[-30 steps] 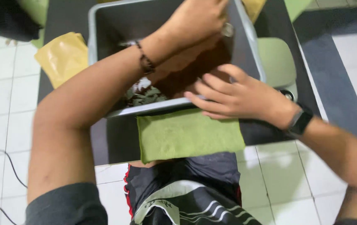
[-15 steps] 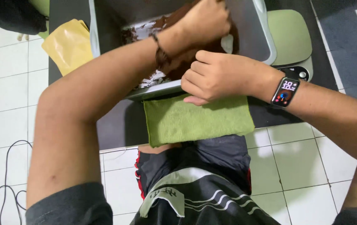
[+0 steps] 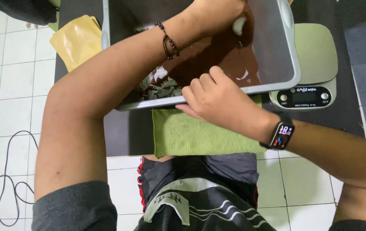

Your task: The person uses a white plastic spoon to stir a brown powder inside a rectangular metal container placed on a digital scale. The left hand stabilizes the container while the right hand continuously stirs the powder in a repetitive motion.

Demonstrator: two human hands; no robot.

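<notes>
A grey metal tray [image 3: 286,55] stands on a dark table and holds brown powder [image 3: 230,57], with some dark green leafy bits [image 3: 161,90] at its near left corner. My left hand [image 3: 217,15] reaches across into the tray's far side, closed around a small white object [image 3: 238,26] that touches the powder. My right hand [image 3: 215,100], with a smartwatch on its wrist, curls its fingers over the tray's near rim. A green cloth [image 3: 191,139] lies under that hand at the table's near edge.
A digital kitchen scale [image 3: 315,60] sits just right of the tray, partly under its corner. A yellow pouch [image 3: 78,40] lies at the table's left edge. A black cable [image 3: 7,188] coils on the white tiled floor at lower left.
My right hand went from lying spread over the tray's near edge to curling its fingers around the rim. My left hand stayed inside the tray over the powder.
</notes>
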